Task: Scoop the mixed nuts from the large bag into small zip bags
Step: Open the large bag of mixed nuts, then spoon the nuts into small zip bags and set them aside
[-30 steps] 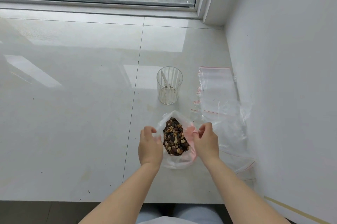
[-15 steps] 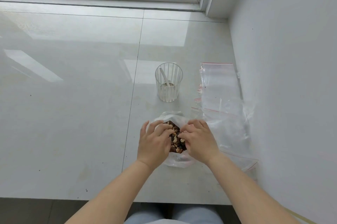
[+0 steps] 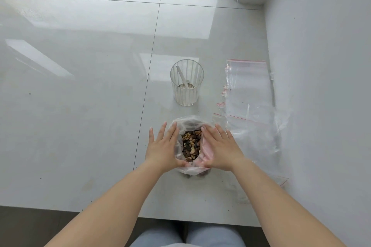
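The large bag (image 3: 191, 146) stood upright on the table (image 3: 80, 106), near its front edge, its mouth open and the nuts (image 3: 191, 144) showing dark and tan inside. The left hand (image 3: 163, 149) lay flat against the bag's left side and the right hand (image 3: 219, 149) against its right, each with straight, slightly spread fingers pressing the plastic outward; neither hand pinched or gripped anything. Just behind the bag stood a clear ribbed cup (image 3: 187, 83) with a white scoop (image 3: 183, 79) leaning in it. To the right, near the wall (image 3: 321, 86), lay the flat zip bags (image 3: 249, 94) with red seal lines (some overlapped, so their number could not be told), all looking unfilled.

The step in hand seemed to be settling the bag open, so no scooping had begun. To do it well, the rim should be pushed down and outward evenly on both sides until the mouth held wide by itself, with the base kept flat under the nuts so the bag would not slump when released. Thin plastic tends to spring back, so a rolled rim would probably hold better than a pressed one. Then one hand would be free for the scoop and the other for a zip bag.
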